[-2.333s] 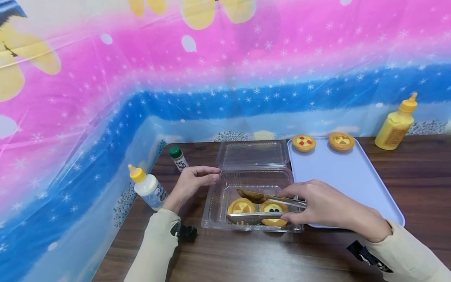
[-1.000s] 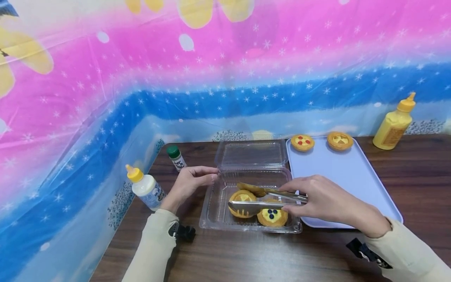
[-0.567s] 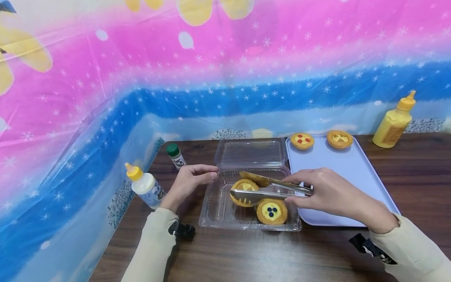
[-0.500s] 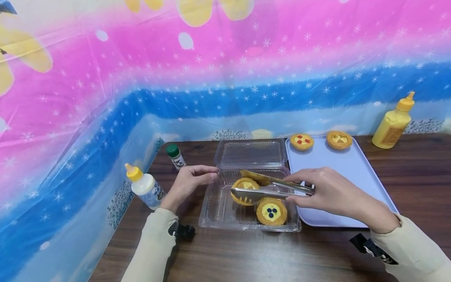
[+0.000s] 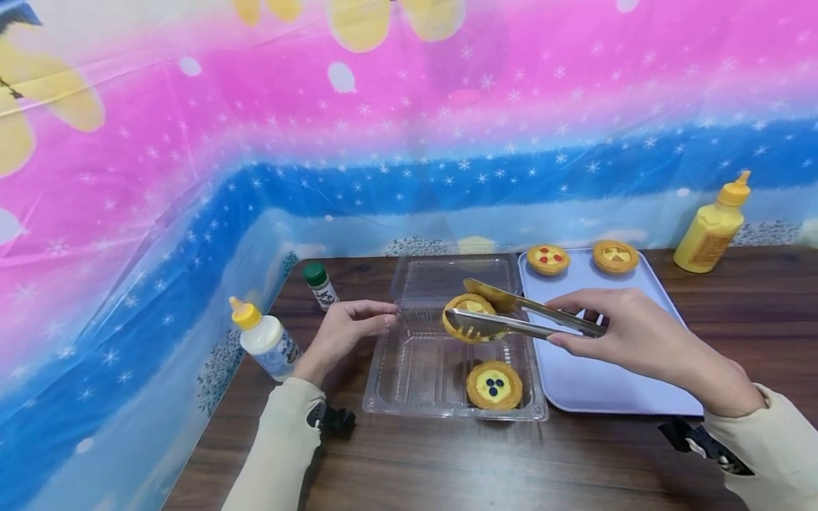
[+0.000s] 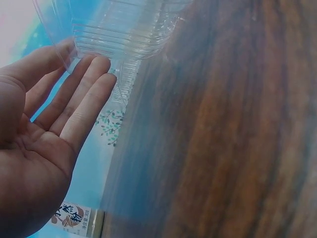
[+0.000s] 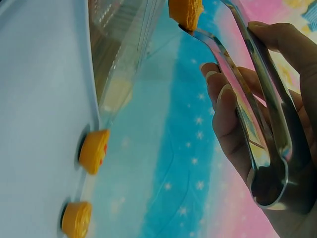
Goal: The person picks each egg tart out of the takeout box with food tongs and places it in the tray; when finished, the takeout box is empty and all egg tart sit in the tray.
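Note:
My right hand [image 5: 639,341] squeezes metal tongs [image 5: 543,312], whose tips clasp an egg tart with pale chunks [image 5: 473,306]. That tart hangs raised over the back part of the clear plastic container [image 5: 409,397], near its hinge. A tart with dark blue berries [image 5: 494,385] sits in the container's front right corner. In the right wrist view the tongs [image 7: 242,84] hold the lifted tart [image 7: 185,12] at the top edge. My left hand [image 5: 348,330] pinches the container's left rim between thumb and fingers; the left wrist view shows the hand [image 6: 54,114] at the clear plastic edge.
Right of the container lies a pale lilac tray [image 5: 613,383], bearing a red-dotted tart [image 5: 548,260] and another tart [image 5: 615,257]. A yellow squeeze bottle [image 5: 709,234] stands behind right. A white bottle [image 5: 271,348] and green-capped shaker [image 5: 321,286] stand left.
The tongs have left the berry tart's side and lifted the chunk-topped tart up, back and to the right. The berry tart now sits alone in the container's base. My left hand keeps its place.

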A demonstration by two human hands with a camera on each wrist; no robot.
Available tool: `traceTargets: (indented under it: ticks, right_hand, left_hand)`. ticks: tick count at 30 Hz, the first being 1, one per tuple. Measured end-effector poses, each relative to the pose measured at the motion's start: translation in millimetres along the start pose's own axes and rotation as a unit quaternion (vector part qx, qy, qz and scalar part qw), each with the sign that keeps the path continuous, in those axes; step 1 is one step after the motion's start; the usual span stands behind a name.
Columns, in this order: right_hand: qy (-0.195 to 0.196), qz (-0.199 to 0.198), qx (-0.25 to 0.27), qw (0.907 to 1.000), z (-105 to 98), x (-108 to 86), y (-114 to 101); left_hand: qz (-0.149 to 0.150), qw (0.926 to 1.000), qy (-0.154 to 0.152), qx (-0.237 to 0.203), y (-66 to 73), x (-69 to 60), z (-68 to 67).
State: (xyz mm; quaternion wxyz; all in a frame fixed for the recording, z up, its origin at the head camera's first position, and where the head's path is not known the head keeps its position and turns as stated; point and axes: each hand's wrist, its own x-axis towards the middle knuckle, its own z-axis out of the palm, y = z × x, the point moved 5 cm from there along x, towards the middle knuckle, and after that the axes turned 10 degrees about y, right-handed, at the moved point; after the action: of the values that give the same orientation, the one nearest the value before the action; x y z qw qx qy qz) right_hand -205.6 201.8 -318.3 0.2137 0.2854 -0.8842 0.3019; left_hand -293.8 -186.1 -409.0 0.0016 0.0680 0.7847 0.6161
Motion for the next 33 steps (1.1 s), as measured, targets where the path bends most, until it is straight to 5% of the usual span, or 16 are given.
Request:
traceTargets:
  ticks: [21, 33]
  right_hand:
    - [0.062, 0.076, -0.086, 0.9915, -47, -13.5, 48]
    - [0.057, 0.105, -0.111, 0.9865, -49, -17.7, 77]
  left_hand:
    - [-0.007, 0.9999, -0.003, -0.01, -2.1, 1.0, -1.0]
    - [-0.009, 0.9999, -0.003, -0.007, -1.3, -1.2, -1.2]
